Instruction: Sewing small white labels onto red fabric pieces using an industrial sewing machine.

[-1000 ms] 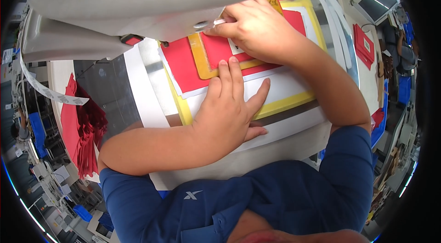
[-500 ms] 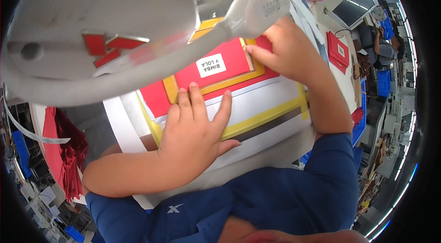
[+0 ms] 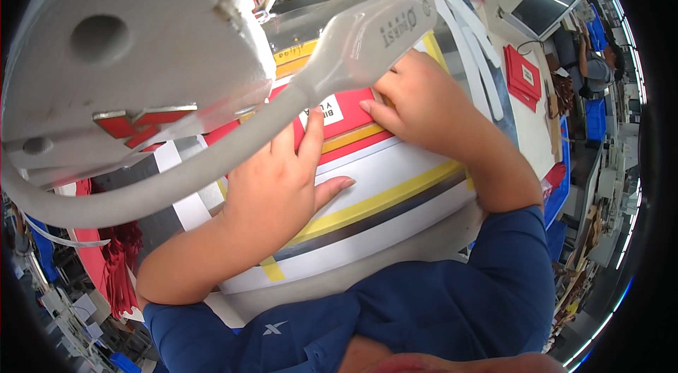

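A red rectangular piece with a white label [image 3: 330, 110] lies inside a yellow frame [image 3: 352, 139], over more red material [image 3: 367, 144]. My left hand [image 3: 272, 179] rests on the piece, its fingers stretched toward the label and a fingertip over it, thumb out over the white sheet. At the right end of the frame is my right hand [image 3: 429, 106], its thumb laid on the red piece and set apart from the index finger. Its other fingertips are hidden behind a grey lamp head [image 3: 381, 31]. The lamp's bent neck also covers part of the red piece.
A large grey machine head [image 3: 141, 55] overhangs the work at left. Beneath lies a white sheet [image 3: 381, 172] edged with yellow tape [image 3: 374, 200]. Red pieces [image 3: 521, 76] are stacked at right, near a screen [image 3: 544, 2]. Red material [image 3: 120, 267] hangs at left.
My left hand has slid farther in, from the frame's near edge up to the label. My right thumb stays by the piece's right end. The view has shifted, so the lamp and machine head cover more.
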Demonstrator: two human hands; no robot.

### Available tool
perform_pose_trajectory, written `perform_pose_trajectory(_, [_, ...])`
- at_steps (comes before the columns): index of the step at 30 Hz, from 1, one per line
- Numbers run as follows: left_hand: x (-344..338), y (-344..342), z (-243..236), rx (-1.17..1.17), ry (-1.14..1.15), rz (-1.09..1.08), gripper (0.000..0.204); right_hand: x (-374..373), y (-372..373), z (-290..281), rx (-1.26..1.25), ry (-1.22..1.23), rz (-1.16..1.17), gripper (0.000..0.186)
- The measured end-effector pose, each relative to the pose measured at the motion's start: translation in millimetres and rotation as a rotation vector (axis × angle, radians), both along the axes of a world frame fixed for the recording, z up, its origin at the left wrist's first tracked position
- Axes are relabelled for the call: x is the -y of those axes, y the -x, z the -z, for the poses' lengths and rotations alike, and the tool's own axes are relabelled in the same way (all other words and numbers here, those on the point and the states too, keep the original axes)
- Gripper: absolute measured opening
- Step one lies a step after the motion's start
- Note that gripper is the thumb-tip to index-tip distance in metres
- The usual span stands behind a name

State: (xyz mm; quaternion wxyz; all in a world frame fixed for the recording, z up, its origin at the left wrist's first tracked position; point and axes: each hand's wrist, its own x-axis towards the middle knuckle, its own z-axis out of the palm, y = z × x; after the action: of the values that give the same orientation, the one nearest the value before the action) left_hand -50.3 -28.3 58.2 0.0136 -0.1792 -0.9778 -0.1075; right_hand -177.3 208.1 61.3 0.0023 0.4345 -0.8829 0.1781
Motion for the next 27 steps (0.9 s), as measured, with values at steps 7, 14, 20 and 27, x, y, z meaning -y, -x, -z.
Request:
perform_pose_trajectory(7, [-3, -5, -6, 0.056, 0.040, 0.008, 0.095, 5, -9, 5, -0.111, -0.006, 0.017, 0.044])
perform_pose_trajectory(14, [-5, -7, -6, 0.053, 0.094, 0.001, 0.096, 8, -14, 3, -0.178, -0.053, 0.011, 0.036])
perform_pose_trajectory(20, [-9, -3, -14, 0.086, 0.124, 0.005, 0.094, 7, -9, 6, -0.212, -0.109, -0.014, 0.025])
perform_pose_trajectory(27, [-26, 41, -13, -0.021, -0.109, 0.075, 0.067, -16, -13, 3, -0.101, -0.053, -0.081, 0.048])
